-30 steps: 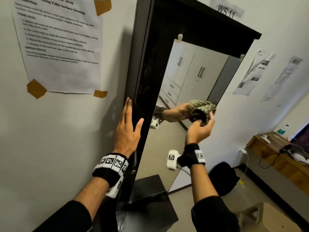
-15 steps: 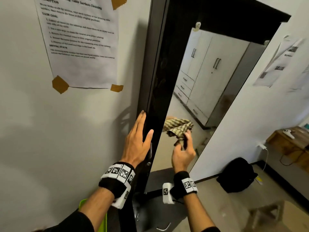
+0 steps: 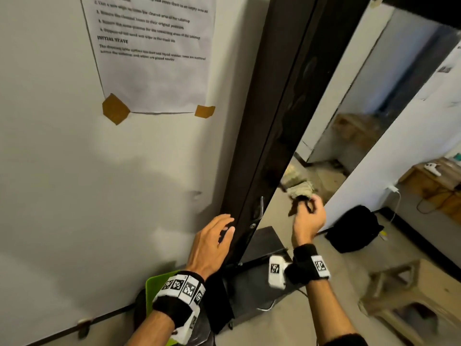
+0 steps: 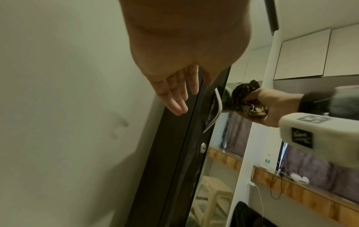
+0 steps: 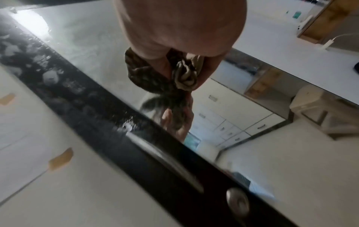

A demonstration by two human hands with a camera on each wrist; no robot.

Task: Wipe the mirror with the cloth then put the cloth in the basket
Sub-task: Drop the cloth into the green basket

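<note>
A tall mirror (image 3: 354,126) in a black frame (image 3: 269,126) stands against the wall. My right hand (image 3: 308,216) grips a bunched checked cloth (image 3: 300,192) and holds it against the lower glass near the frame. The cloth (image 5: 165,76) bulges between my fingers in the right wrist view, with its reflection just below. My left hand (image 3: 214,238) hovers with straight fingers (image 4: 174,98) beside the frame's outer edge, next to the metal handle (image 4: 80,110). A green basket (image 3: 159,285) peeks out beneath my left wrist on the floor.
A taped paper sheet (image 3: 154,53) hangs on the wall at left. A black bag (image 3: 354,228) lies on the floor by the right wall. A beige plastic stool (image 3: 411,300) stands at lower right, and a wooden desk (image 3: 434,181) further right.
My right hand has swept the cloth down the mirror from mid height to the lower part. My left hand slid down the frame and its fingers have come off it.
</note>
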